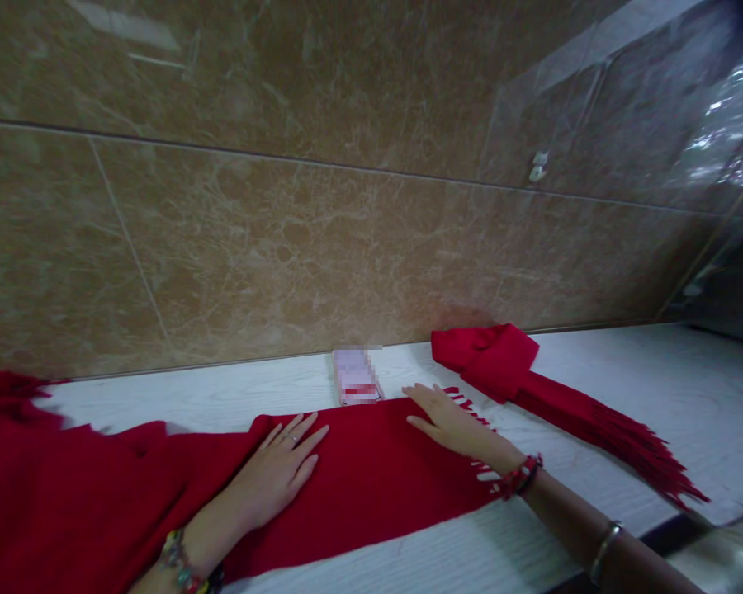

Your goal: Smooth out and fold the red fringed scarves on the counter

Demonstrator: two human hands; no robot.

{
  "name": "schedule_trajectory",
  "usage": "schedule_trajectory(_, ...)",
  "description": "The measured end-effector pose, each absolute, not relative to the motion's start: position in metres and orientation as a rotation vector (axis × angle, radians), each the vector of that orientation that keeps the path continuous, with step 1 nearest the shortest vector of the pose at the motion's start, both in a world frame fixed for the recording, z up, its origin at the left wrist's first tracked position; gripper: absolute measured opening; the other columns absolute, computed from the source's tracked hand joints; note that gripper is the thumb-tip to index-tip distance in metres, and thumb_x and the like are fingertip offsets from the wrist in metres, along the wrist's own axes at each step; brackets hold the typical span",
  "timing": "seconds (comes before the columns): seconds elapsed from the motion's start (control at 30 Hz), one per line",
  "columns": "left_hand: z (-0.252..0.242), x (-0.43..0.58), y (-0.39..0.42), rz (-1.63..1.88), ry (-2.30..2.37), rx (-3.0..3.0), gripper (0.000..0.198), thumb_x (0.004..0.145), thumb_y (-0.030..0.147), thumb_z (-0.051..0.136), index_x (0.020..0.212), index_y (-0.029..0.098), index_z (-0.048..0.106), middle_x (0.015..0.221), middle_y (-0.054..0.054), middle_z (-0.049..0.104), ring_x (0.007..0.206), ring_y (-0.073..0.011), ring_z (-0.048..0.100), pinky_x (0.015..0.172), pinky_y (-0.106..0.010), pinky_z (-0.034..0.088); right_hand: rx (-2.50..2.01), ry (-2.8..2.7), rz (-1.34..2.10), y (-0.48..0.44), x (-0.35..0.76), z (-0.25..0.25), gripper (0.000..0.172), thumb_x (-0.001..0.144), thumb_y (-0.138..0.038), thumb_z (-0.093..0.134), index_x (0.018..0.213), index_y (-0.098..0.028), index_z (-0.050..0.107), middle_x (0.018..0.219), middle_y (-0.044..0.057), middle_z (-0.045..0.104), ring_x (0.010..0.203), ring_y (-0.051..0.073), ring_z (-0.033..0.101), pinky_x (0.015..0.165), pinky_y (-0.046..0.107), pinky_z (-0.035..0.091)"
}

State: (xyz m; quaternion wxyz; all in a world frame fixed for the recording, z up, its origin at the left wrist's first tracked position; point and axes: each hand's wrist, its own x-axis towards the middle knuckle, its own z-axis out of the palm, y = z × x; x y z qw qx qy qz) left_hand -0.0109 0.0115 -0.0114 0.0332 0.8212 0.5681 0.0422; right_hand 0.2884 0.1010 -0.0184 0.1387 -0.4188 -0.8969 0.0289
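Observation:
A red fringed scarf (371, 487) lies spread on a white wood-grain surface, smooth in the middle and bunched at the left. Flat on its middle part rests my left hand (278, 470), fingers spread, a ring on one finger and a beaded bracelet at the wrist. Near the fringed right end, my right hand (446, 419) presses palm down on the cloth, its fingers stretched out. Neither hand grips anything. Some of the fringe is hidden under my right wrist.
Behind the scarf, a phone-like object (355, 375), partly blurred, lies against the tiled wall (297, 239). A second red scarf (501, 359), folded with its fringe trailing right, is on the white surface (600, 363). A small white fixture (538, 167) sits on the wall.

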Motion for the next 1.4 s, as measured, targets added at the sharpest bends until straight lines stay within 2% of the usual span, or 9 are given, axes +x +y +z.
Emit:
schedule_trajectory(0.2,-0.017,-0.016,0.015,0.141,1.736,2.609,0.043,0.089,0.036,0.027,0.131,0.029,0.033,0.140,-0.003,0.029,0.127,-0.0217,0.029,0.101,-0.046,0.029,-1.335,-2.716,0.283,0.144,0.301,0.010,0.031,0.070,-0.023,0.060,0.100,-0.016,0.061,0.099,0.011,0.063,0.086,0.020,0.058,0.076,0.029,0.044)
schedule_trajectory(0.3,-0.017,-0.019,0.019,0.109,1.752,2.628,0.044,0.089,0.038,0.028,0.131,0.028,0.034,0.140,-0.003,0.029,0.127,-0.0220,0.029,0.101,-0.043,0.030,-1.368,-2.738,0.374,0.160,0.302,0.013,0.018,0.063,-0.020,0.064,0.081,-0.017,0.065,0.079,0.004,0.065,0.067,0.016,0.057,0.058,0.023,0.043)
schedule_trajectory(0.37,-0.017,-0.022,0.024,0.126,1.777,2.636,0.046,0.087,0.041,0.030,0.131,0.027,0.035,0.140,-0.003,0.029,0.127,-0.0229,0.029,0.101,-0.042,0.031,-1.370,-2.735,0.423,0.164,0.302,0.011,0.016,0.062,-0.018,0.064,0.077,-0.016,0.065,0.077,0.003,0.065,0.063,0.014,0.056,0.053,0.021,0.040)
schedule_trajectory(0.57,-0.016,-0.036,0.050,0.200,1.846,2.615,0.049,0.085,0.043,0.031,0.125,0.017,0.045,0.128,-0.007,0.048,0.116,-0.0221,0.045,0.099,-0.036,0.035,-1.373,-2.698,0.532,0.166,0.303,0.011,0.018,0.062,-0.013,0.060,0.080,-0.017,0.065,0.073,0.000,0.064,0.060,0.011,0.053,0.049,0.018,0.037)
schedule_trajectory(0.73,-0.015,-0.048,0.065,0.326,1.838,2.586,0.044,0.084,0.041,0.033,0.116,0.019,0.052,0.111,-0.007,0.059,0.101,-0.0194,0.054,0.092,-0.031,0.040,-1.352,-2.669,0.577,0.165,0.302,0.010,0.014,0.062,-0.010,0.059,0.074,-0.017,0.064,0.072,0.000,0.064,0.061,0.010,0.052,0.052,0.018,0.038)
schedule_trajectory(0.9,-0.014,-0.057,0.071,0.366,1.831,2.517,0.038,0.080,0.041,0.035,0.101,0.020,0.058,0.090,-0.005,0.063,0.084,-0.0188,0.058,0.080,-0.031,0.045,-1.296,-2.660,0.621,0.165,0.301,0.011,0.021,0.068,-0.017,0.060,0.089,-0.017,0.063,0.081,0.001,0.064,0.066,0.011,0.054,0.056,0.019,0.040)
schedule_trajectory(1.03,-0.010,-0.058,0.071,0.371,1.825,2.524,0.030,0.079,0.041,0.035,0.080,0.021,0.058,0.080,-0.004,0.062,0.078,-0.0184,0.057,0.075,-0.030,0.046,-1.237,-2.731,0.586,0.164,0.304,0.013,0.014,0.071,-0.023,0.059,0.080,-0.014,0.065,0.076,0.003,0.064,0.066,0.013,0.053,0.058,0.021,0.039)
schedule_trajectory(1.17,-0.004,-0.059,0.067,0.329,1.788,2.471,0.030,0.079,0.041,0.034,0.077,0.020,0.055,0.080,-0.004,0.063,0.076,-0.0179,0.058,0.073,-0.029,0.046,-1.089,-2.663,0.595,0.155,0.310,0.013,0.015,0.077,-0.025,0.053,0.082,-0.014,0.062,0.074,0.001,0.062,0.065,0.012,0.051,0.058,0.021,0.038)
schedule_trajectory(1.4,0.015,-0.020,0.070,0.430,1.692,2.583,0.032,0.079,0.037,0.039,0.098,0.017,0.055,0.101,-0.008,0.060,0.094,-0.0201,0.055,0.087,-0.033,0.041,-1.114,-2.497,0.466,0.122,0.312,0.020,0.008,0.075,-0.019,0.056,0.080,-0.016,0.063,0.067,0.000,0.062,0.061,0.011,0.052,0.058,0.021,0.037)
